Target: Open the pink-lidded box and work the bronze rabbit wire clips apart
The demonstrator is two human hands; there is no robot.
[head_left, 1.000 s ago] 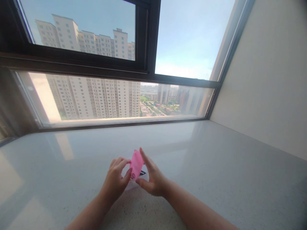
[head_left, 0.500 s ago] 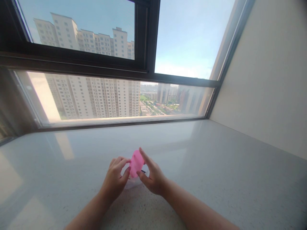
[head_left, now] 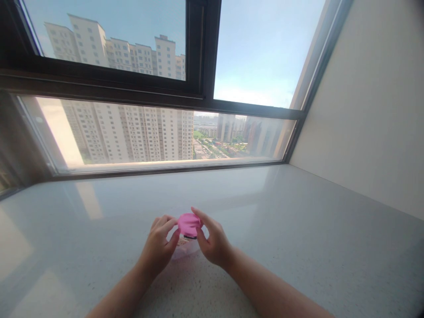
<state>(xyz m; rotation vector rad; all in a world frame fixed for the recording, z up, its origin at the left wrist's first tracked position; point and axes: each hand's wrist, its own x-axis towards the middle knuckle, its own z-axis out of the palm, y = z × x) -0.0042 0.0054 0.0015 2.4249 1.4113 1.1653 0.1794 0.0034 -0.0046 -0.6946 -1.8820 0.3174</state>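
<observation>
A thin, round pink piece [head_left: 189,225] with creases across it is held above a clear round container [head_left: 185,252]. My left hand [head_left: 161,240] pinches its left edge between thumb and fingers. On the opposite side, my right hand [head_left: 213,240] has its thumb at the near edge and its index finger along the far edge. Inside the container, partly covered by the pink piece, are a small dark item [head_left: 190,237] and some pale striped things [head_left: 182,241], too small to name. My hands hide the container's sides.
The container stands on a pale speckled sill [head_left: 298,247]. Behind it runs a dark-framed window [head_left: 212,104], with tall buildings outside. A plain wall [head_left: 371,110] rises on the right. Sunlight patches lie on the left of the sill.
The pink piece has tipped from nearly upright to flatter over the container. My right thumb has moved a little right, and more of the container's contents shows below the piece.
</observation>
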